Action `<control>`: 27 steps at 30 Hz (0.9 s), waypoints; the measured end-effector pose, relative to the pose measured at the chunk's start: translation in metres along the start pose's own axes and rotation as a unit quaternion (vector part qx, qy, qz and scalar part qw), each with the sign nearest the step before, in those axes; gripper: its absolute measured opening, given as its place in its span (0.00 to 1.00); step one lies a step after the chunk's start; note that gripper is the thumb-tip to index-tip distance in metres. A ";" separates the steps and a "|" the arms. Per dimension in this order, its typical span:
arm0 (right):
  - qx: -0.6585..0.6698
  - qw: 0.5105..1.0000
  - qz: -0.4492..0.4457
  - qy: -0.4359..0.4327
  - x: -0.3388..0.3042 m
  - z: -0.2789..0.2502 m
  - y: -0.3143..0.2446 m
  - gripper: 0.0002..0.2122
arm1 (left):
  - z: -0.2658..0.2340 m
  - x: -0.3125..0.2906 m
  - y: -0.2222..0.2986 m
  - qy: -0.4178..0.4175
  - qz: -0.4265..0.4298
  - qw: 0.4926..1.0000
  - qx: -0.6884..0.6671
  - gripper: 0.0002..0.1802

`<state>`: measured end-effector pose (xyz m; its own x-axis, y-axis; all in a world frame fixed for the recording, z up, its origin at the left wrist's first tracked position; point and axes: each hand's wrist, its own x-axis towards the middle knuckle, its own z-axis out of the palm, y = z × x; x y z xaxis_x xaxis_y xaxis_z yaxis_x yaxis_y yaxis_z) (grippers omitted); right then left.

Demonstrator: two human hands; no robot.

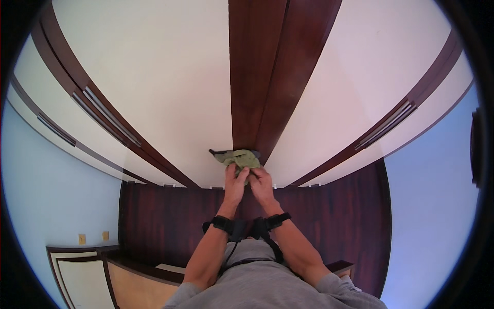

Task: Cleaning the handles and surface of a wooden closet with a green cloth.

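A crumpled green cloth [241,158] with a dark edge is bunched up in front of the lower part of a wardrobe's dark brown wooden strip [257,77]. My left hand [234,186] grips it from the near left side, fingers pinched into the fabric. Close beside it, my right hand [261,187] is closed on the cloth's right part. One dark corner sticks out to the left, over a cream door panel [154,62]. Whether the cloth touches the wood, I cannot tell. Both wrists wear black straps.
Metal handles [110,116] run along the wardrobe doors on the left, with another handle [385,126] on the right. Below lies a dark reddish-brown wooden floor [159,216]. Cabinet furniture [80,278] stands at lower left. A dark object [476,149] is on the right wall.
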<state>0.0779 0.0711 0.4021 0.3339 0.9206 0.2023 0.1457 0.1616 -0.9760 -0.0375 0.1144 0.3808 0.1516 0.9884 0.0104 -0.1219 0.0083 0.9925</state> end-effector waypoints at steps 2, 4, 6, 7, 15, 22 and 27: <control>-0.003 1.000 0.029 -0.005 0.000 -0.011 0.001 0.14 | 0.011 -0.004 0.000 -0.004 0.010 1.000 -0.001 0.25; 0.029 0.996 0.054 0.058 -0.002 -0.027 0.007 0.11 | 0.034 -0.014 0.015 -0.023 0.015 0.999 0.016 0.27; 0.052 0.992 0.093 0.064 -0.004 -0.027 0.001 0.09 | 0.033 -0.016 0.022 -0.033 0.013 0.998 0.054 0.28; 0.073 0.991 0.075 0.085 -0.005 -0.021 -0.005 0.08 | 0.030 -0.016 0.022 -0.040 0.015 0.998 0.045 0.28; 0.047 0.984 0.099 0.143 -0.007 0.038 0.001 0.04 | -0.029 -0.004 0.027 -0.043 0.024 0.996 0.081 0.33; 0.012 0.994 0.032 0.103 -0.009 0.133 -0.006 0.06 | -0.115 0.008 0.042 0.015 -0.008 0.994 0.110 0.34; -0.024 0.999 0.022 0.023 -0.011 0.199 -0.009 0.12 | -0.184 0.017 0.046 0.068 0.016 0.991 0.116 0.31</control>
<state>-0.1127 0.1308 0.3929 0.3824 0.9095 0.1632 0.1730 0.1030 -0.9795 -0.2215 0.1596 0.4041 0.0150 0.9990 0.0411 0.1065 -0.0425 0.9934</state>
